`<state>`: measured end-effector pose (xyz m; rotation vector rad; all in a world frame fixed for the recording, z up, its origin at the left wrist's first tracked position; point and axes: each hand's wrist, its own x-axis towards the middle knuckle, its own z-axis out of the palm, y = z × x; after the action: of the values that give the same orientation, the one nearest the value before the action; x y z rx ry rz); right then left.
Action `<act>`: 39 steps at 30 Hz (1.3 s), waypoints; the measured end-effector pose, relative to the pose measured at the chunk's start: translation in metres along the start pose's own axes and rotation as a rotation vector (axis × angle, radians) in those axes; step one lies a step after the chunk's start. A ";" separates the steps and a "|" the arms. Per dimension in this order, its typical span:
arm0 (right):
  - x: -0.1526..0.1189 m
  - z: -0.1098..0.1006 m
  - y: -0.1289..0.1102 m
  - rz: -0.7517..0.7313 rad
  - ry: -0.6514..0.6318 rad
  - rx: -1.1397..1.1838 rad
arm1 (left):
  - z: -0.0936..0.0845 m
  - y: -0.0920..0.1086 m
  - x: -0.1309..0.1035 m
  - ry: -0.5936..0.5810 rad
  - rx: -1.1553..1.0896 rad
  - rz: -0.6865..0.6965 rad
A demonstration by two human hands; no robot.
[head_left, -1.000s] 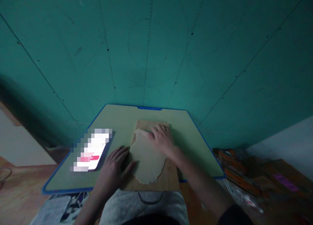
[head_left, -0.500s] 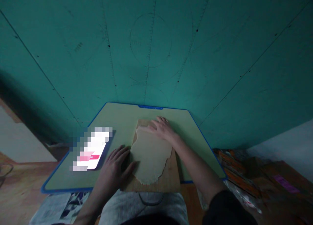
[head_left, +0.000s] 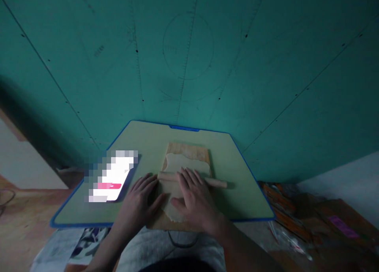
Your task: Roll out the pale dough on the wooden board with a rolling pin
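Right hand (head_left: 194,197), drawn closer, partly hides the rolling pin (head_left: 217,182).

A pale grey, creased cloth garment (head_left: 158,248) is worn below, and a black, round-edged garment (head_left: 177,265) above. The left hand (head_left: 139,197) and the right hand (head_left: 192,199) are left ungloved, the forearms (head_left: 237,240) bare.

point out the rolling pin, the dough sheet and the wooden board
Rolling pin (head_left: 169,177), head view: left part
Dough sheet (head_left: 186,162), head view: far part
Wooden board (head_left: 178,147), head view: bare far end
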<state>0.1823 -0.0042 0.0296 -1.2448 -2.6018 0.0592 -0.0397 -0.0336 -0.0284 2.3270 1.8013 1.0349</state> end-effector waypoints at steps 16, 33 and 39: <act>0.125 -0.007 0.083 0.219 -0.188 -0.009 | -0.002 -0.003 0.003 0.014 0.048 0.034; 0.020 -0.002 0.027 0.043 -0.012 -0.056 | -0.005 0.001 0.003 0.008 0.026 0.053; 0.048 -0.004 0.024 0.162 -0.021 -0.146 | -0.004 0.000 0.003 0.002 0.037 0.057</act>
<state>0.1727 0.0470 0.0405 -1.5113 -2.5569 -0.0903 -0.0419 -0.0330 -0.0238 2.4126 1.7802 1.0193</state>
